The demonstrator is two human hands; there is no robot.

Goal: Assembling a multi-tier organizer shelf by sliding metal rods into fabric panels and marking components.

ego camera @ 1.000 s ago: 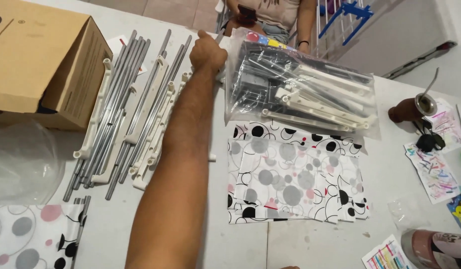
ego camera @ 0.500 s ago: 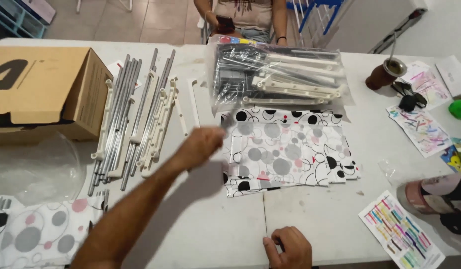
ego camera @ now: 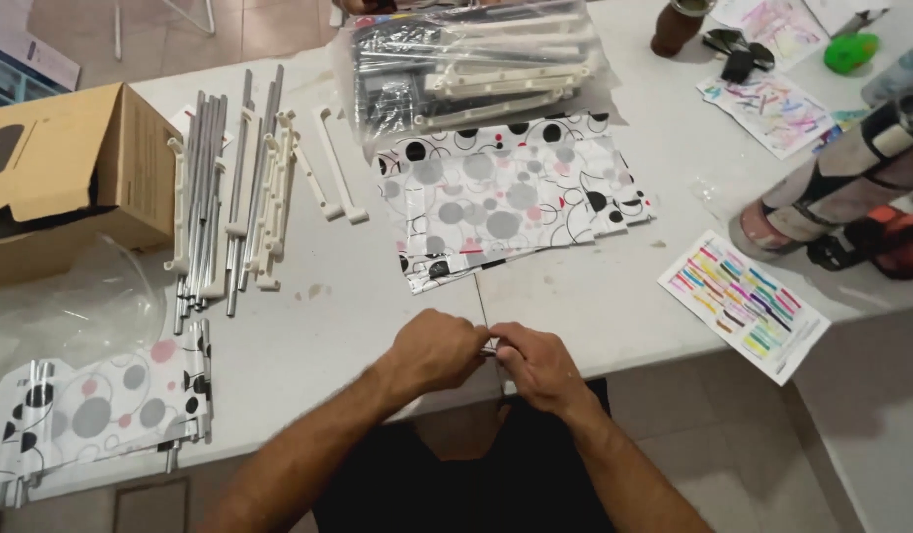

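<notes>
Both hands (ego camera: 491,357) pinch small part (ego camera: 490,347), mostly hidden.

both forearms are reaching in from the bottom of the view and converging toward the middle. the left hand (ego camera: 432,352) is curling knuckles up, its fingers folding inward toward the other hand. the right hand (ego camera: 537,361) is meeting it fingertip to fingertip, thumb and fingers pinching together. both wrists are angling slightly inward, and both arms are bare.

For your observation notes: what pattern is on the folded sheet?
Head view: folded sheet is white with grey, black and pink circles.
</notes>
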